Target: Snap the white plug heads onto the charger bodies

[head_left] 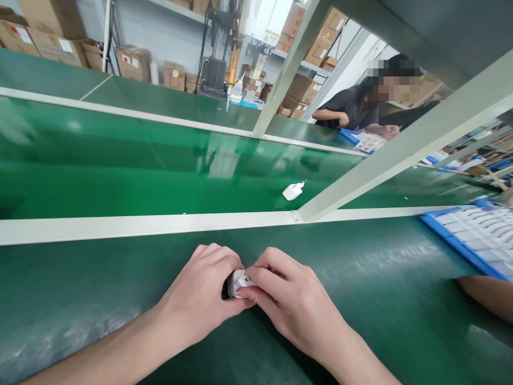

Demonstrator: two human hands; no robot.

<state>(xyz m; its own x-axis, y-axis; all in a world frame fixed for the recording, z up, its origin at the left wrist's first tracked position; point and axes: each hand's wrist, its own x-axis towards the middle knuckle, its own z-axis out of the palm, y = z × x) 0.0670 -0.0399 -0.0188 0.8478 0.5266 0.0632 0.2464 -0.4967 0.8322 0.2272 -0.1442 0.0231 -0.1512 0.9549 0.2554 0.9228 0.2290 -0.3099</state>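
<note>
Between my two hands is a white plug adapter point(237, 283), its plug end facing right. My left hand point(204, 286) is closed around its left side, where a dark part shows that I cannot make out. With thumb and fingertips, my right hand point(290, 294) grips the plug end, hiding most of the pins. Both hands are just above the green work surface point(192, 363). Another white plug adapter point(292, 191) lies on the green belt beyond the pale rail, its pins pointing to the upper right.
A pale rail point(140, 227) and a slanted post point(385, 152) stand before me. At the right lies a blue tray point(457, 240) of white items, near another person's arm point(487, 294). Across the belt are a person point(352, 104), a press machine point(214, 69) and cardboard boxes point(134, 63).
</note>
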